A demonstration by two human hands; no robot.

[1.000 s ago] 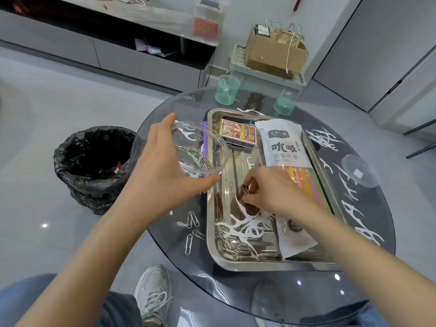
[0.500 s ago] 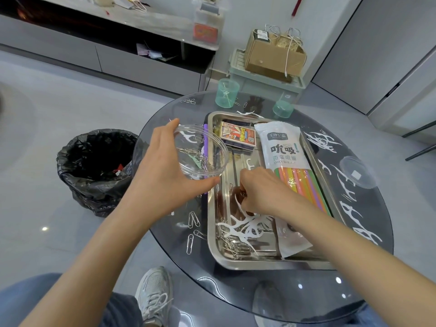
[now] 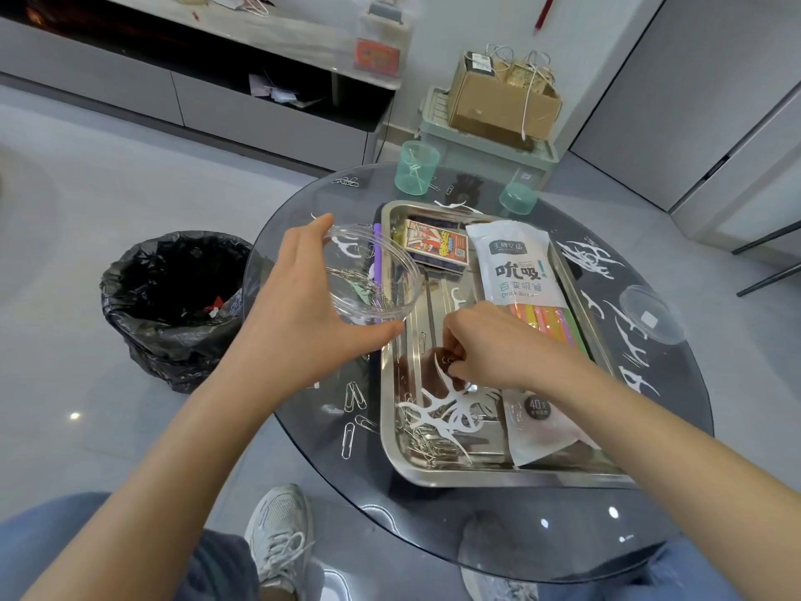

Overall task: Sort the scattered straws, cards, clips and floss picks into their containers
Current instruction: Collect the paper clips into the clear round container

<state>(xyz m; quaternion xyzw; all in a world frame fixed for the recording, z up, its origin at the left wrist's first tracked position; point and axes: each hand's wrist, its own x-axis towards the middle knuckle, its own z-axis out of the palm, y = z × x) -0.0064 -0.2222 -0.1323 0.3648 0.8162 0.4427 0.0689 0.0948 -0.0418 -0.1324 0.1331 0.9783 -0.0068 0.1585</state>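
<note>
Clasping a clear dish [image 3: 372, 275] by its rim with the left grip [image 3: 299, 323], tilted, just left of the steel tray [image 3: 390, 427]; pinching something small, seemingly a paper clip [image 3: 446, 361], with the right grip [image 3: 490, 344] low inside the tray.

Risks dropping that clip on the short carry, owing to thin, slippery wire; could also snag the tangled floss picks [image 3: 446, 409] nearby.

Seen in the dish: a heap of clips [image 3: 364, 288]. In the tray: more clips [image 3: 429, 444], straw pack [image 3: 520, 288], card box [image 3: 435, 245]. In the green cup [image 3: 416, 167]: one floss pick.
</note>
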